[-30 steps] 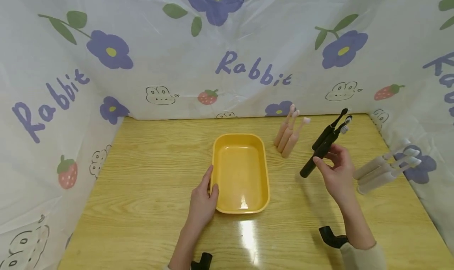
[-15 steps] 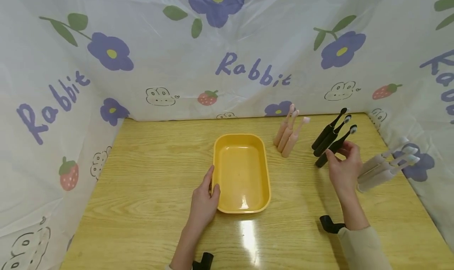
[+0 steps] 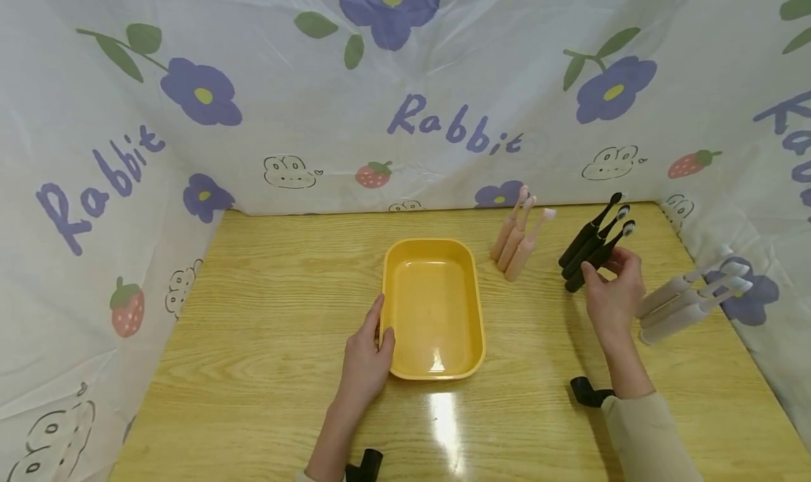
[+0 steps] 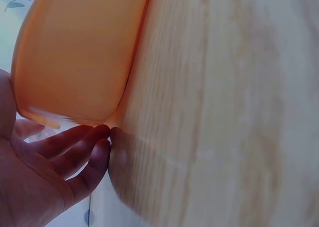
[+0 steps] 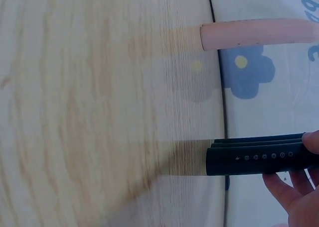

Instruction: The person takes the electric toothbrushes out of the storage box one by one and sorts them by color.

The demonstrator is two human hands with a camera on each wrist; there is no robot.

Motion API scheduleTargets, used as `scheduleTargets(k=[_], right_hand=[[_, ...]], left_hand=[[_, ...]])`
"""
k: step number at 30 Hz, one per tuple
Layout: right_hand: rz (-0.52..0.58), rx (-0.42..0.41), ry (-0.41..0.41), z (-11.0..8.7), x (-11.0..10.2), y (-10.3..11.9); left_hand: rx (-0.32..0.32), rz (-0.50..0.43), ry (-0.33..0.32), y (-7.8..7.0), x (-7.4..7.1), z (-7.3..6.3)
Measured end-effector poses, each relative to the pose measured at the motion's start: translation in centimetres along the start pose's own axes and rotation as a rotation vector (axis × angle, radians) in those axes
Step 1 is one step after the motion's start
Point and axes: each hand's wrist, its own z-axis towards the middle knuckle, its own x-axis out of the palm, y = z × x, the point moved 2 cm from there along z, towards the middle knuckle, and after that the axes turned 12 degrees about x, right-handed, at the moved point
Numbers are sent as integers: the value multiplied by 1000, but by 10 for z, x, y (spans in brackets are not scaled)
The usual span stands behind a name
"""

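A black electric toothbrush [image 3: 576, 281] stands upright at the near end of a row with two other black electric toothbrushes [image 3: 578, 246]. My right hand [image 3: 614, 299] pinches its handle between thumb and fingers. In the right wrist view the handle of this black toothbrush [image 5: 249, 160] shows a column of small marks, its base at the tabletop. My left hand [image 3: 365, 362] holds the left side of a yellow tray [image 3: 434, 313], thumb at the rim and fingers along the outer wall. In the left wrist view the fingertips touch the tabletop beside the tray [image 4: 75, 53].
Three pink electric toothbrushes [image 3: 521, 250] stand in a row between the tray and the black ones. Several white electric toothbrushes [image 3: 678, 313] stand at the right, close to my right hand. A patterned cloth [image 3: 329, 123] encloses the wooden table [image 3: 266, 313] at the back and sides.
My right hand has carried the black toothbrush right and back, set it down at the near end of the black row, then drawn it closer to the others. The left hand stays on the tray.
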Motion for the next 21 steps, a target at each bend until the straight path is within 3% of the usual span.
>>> scheduleTargets(k=[21], right_hand=[[6, -39, -18, 2, 3, -2]], left_hand=[[-19, 24, -1, -4, -1, 2]])
